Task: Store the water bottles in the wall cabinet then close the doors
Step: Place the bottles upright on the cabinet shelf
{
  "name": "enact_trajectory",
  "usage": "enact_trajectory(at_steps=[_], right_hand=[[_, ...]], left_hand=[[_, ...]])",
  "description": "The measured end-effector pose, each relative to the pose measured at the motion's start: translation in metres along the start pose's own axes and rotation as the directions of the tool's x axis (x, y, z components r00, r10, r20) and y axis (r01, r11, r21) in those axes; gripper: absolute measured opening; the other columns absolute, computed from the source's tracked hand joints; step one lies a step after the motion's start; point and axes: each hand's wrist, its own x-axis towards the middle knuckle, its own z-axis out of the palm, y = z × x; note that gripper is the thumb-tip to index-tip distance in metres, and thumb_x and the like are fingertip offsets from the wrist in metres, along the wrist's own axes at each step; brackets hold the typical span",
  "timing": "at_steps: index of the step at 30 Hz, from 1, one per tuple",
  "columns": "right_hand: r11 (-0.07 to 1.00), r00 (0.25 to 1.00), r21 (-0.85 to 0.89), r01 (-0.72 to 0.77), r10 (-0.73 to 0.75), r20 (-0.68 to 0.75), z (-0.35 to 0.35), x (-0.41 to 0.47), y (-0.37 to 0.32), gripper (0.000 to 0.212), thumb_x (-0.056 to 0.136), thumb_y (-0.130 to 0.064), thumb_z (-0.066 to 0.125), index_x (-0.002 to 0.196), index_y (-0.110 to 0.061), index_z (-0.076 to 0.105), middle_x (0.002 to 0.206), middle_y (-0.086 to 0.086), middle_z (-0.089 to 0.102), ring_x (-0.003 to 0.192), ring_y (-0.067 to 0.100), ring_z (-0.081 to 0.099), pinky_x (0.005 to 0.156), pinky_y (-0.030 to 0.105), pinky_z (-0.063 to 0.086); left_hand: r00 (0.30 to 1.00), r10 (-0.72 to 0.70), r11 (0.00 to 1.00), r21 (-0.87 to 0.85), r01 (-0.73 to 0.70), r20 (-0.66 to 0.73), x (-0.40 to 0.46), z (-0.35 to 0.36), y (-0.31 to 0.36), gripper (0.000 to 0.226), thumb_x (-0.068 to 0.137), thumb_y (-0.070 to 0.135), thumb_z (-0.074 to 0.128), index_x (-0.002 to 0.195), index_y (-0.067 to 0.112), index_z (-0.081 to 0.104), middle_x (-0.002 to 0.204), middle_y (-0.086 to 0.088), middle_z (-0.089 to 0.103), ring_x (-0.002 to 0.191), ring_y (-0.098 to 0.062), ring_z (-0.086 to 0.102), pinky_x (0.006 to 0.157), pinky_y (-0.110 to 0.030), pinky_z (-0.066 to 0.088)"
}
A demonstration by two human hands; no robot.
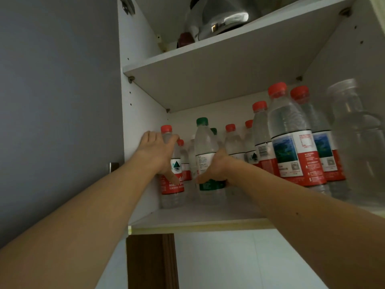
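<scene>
Far left, the open cabinet door (58, 101) fills the view edge, its handle (113, 168) just beside the L forearm. Next, the cabinet's L side wall (141, 126), w/ the red-cap bottle (171, 178) standing upright almost against it, near the front of the bottom shelf (198, 215). The left hand (158, 155) wraps that bottle from the wall side: fingers curled round the shoulder below the cap, thumb down across the red label. A smaller red-cap bottle sits just behind it. Centre, the green-cap bottle (205, 161) is upright too, gripped by the right hand (216, 170) from its R side, thumb pointing L across the green label; the other fingers are hidden behind the bottle, so can't tell their spread. Both long axes run vertical, each hand level w/ its bottle's label, so any push goes straight back. Room looks tight, imo: bottles behind the pair, and a narrow gap btwn them. Further R, a dense cluster of red-cap bottles (291, 142) fills the shelf toward the front edge, then a clear jug (358, 142), blurred. The upper shelf (208, 65) sits well above the caps, so headroom is fine. Doors not yet closed.
</scene>
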Motion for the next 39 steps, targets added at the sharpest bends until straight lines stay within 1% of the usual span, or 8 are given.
enact_trajectory(at_steps=[5, 11, 14, 20, 27, 33, 36, 39], right_hand=[[0.999, 0.999, 0.046, -0.003, 0.0, 0.053, 0.007, 0.012, -0.001, 0.108, 0.072, -0.022, 0.089, 0.151, -0.007, 0.016, 0.14, 0.015, 0.047, 0.13, 0.033, 0.049, 0.112, 0.046, 0.042], [0.998, 0.996, 0.015, 0.063, -0.064, 0.059, 0.017, 0.018, 0.002, 0.06, 0.072, -0.028, 0.089, 0.117, -0.015, 0.052, 0.121, 0.012, 0.062, 0.111, 0.031, 0.061, 0.088, 0.048, 0.059], [0.989, 0.989, -0.03, 0.143, -0.142, 0.041, 0.029, 0.022, 0.002, 0.061, 0.075, -0.035, 0.087, 0.122, -0.016, 0.053, 0.116, 0.007, 0.063, 0.107, 0.026, 0.062, 0.087, 0.041, 0.059], [0.974, 0.975, -0.042, 0.221, -0.22, 0.028, 0.044, 0.026, 0.001, 0.071, 0.081, -0.034, 0.082, 0.14, -0.015, 0.047, 0.127, 0.006, 0.063, 0.115, 0.025, 0.061, 0.102, 0.044, 0.052], [0.972, 0.973, -0.029, 0.231, -0.231, 0.017, 0.045, 0.027, 0.004, 0.069, 0.082, -0.032, 0.081, 0.14, -0.015, 0.047, 0.127, 0.006, 0.063, 0.116, 0.024, 0.062, 0.103, 0.043, 0.051], [0.968, 0.969, -0.042, 0.248, -0.247, 0.024, 0.043, 0.016, 0.005, 0.064, 0.084, -0.027, 0.081, 0.138, -0.014, 0.049, 0.129, 0.006, 0.063, 0.118, 0.025, 0.061, 0.105, 0.042, 0.05], [0.95, 0.955, -0.169, 0.262, -0.28, -0.096, 0.031, -0.006, 0.003, 0.058, 0.088, -0.024, 0.077, 0.136, -0.013, 0.046, 0.127, 0.008, 0.061, 0.114, 0.027, 0.062, 0.095, 0.04, 0.055], [0.869, 0.852, -0.33, 0.369, -0.458, -0.254, 0.009, -0.042, 0.004, 0.046, 0.093, -0.017, 0.065, 0.136, -0.014, 0.048, 0.127, 0.008, 0.058, 0.11, 0.027, 0.06, 0.09, 0.044, 0.057]], left_hand=[[1.0, 0.002, 0.997, 0.071, -0.003, 0.008, -0.003, 0.006, 0.001, 0.143, 0.059, 0.08, 0.075, 0.159, 0.02, -0.008, 0.156, -0.027, 0.024, 0.146, -0.042, 0.021, 0.124, -0.051, 0.009], [0.999, -0.008, 0.992, 0.126, 0.014, -0.05, -0.005, 0.011, 0.0, 0.148, 0.061, 0.079, 0.075, 0.158, 0.01, -0.014, 0.157, -0.028, 0.024, 0.146, -0.042, 0.021, 0.124, -0.051, 0.007], [0.998, -0.012, 0.99, 0.138, 0.019, -0.055, -0.003, 0.011, 0.0, 0.146, 0.064, 0.073, 0.078, 0.158, 0.009, -0.012, 0.156, -0.028, 0.025, 0.145, -0.042, 0.022, 0.123, -0.05, 0.008], [0.998, -0.003, 0.992, 0.129, 0.011, -0.057, -0.008, 0.008, 0.0, 0.141, 0.067, 0.067, 0.08, 0.159, 0.008, -0.01, 0.156, -0.029, 0.025, 0.145, -0.043, 0.023, 0.124, -0.051, 0.009], [0.996, -0.008, 0.987, 0.157, 0.022, -0.09, -0.014, 0.008, 0.001, 0.127, 0.076, 0.059, 0.078, 0.159, 0.009, -0.005, 0.157, -0.027, 0.024, 0.146, -0.041, 0.022, 0.125, -0.05, 0.009], [0.993, 0.009, 0.992, 0.125, 0.005, -0.117, -0.02, 0.009, -0.001, 0.13, 0.07, 0.064, 0.08, 0.158, 0.011, 0.001, 0.154, -0.024, 0.03, 0.143, -0.039, 0.028, 0.123, -0.048, 0.015], [0.986, 0.027, 0.999, 0.049, -0.019, -0.165, -0.025, 0.003, -0.003, 0.124, 0.068, 0.06, 0.083, 0.157, 0.014, 0.011, 0.151, -0.02, 0.034, 0.138, -0.036, 0.035, 0.119, -0.047, 0.026], [0.962, -0.009, 0.986, -0.165, -0.038, -0.272, -0.028, -0.012, -0.002, 0.102, 0.073, 0.054, 0.082, 0.15, 0.016, 0.028, 0.146, -0.016, 0.038, 0.132, -0.034, 0.039, 0.108, -0.047, 0.04]])
